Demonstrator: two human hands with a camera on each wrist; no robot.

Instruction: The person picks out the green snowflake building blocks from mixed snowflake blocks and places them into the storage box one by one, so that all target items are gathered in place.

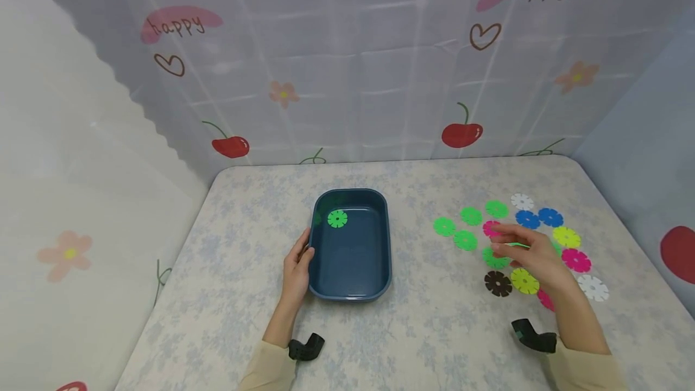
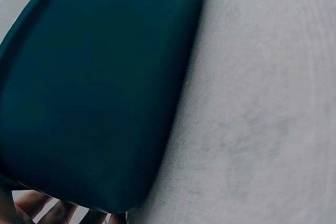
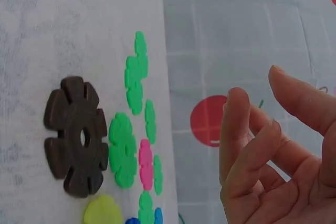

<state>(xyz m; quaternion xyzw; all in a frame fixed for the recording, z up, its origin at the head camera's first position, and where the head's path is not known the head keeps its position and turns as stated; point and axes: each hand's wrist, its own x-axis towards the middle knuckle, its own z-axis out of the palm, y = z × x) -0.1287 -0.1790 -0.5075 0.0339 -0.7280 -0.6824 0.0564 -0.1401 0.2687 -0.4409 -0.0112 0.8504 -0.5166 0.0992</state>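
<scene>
A dark blue rectangular tray (image 1: 350,294) lies on the table with one green notched disc (image 1: 337,219) inside, near its far left. My left hand (image 1: 295,270) holds the tray's left side, thumb at the rim and fingers along the outer wall; in the left wrist view the tray wall hides most of the fingers (image 2: 59,212). Above the scattered notched plastic discs hovers my right hand (image 1: 534,258), its thumb and fingers apart with nothing between them. Beneath and around it lie a pink disc (image 1: 491,228), green disc (image 1: 495,257), brown disc (image 3: 77,136) and yellow disc (image 1: 525,281).
More green discs (image 1: 465,240) lie left of the right hand. Blue discs (image 1: 551,217), a yellow disc (image 1: 567,237), a pink disc (image 1: 576,260) and white discs (image 1: 593,288) lie behind and right of it. A patterned curtain (image 1: 353,77) hangs beyond the table's far edge.
</scene>
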